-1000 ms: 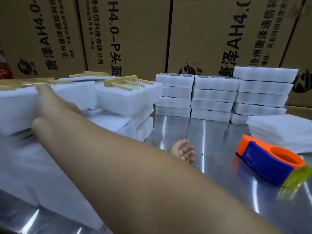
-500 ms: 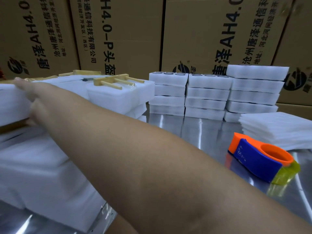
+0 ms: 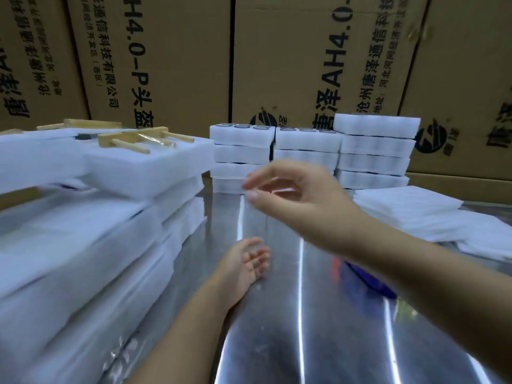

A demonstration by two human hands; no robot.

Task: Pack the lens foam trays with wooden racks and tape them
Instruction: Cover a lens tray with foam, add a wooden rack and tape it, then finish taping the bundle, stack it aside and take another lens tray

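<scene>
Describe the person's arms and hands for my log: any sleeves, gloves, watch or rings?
Both hands are bare: no gloves on the left hand or the right hand. The left forearm and right forearm are uncovered as far as the frame reaches, no sleeve edge in view. No watch, bracelet or ring shows, though blur on the right hand could hide a thin ring.

- This is a packing station in a warehouse or factory store.
- Tall brown cardboard cartons [image 3: 177, 65], printed with black Chinese characters and "AH4.0-P", form a wall beyond the right grip [image 3: 299, 189].
- A shiny sheet-steel worktop [image 3: 304, 328] lies under the left grip [image 3: 246, 264].
- Neat stacks of white foam trays [image 3: 241, 151], the top ones holding round lenses [image 3: 225, 125], stand just beyond the right grip.
- Left of the left grip, more such trays are piled, with pale wooden racks [image 3: 133, 138] on top.
- Thin white foam sheets [image 3: 404, 206] lie stacked to the right of the right grip.
</scene>
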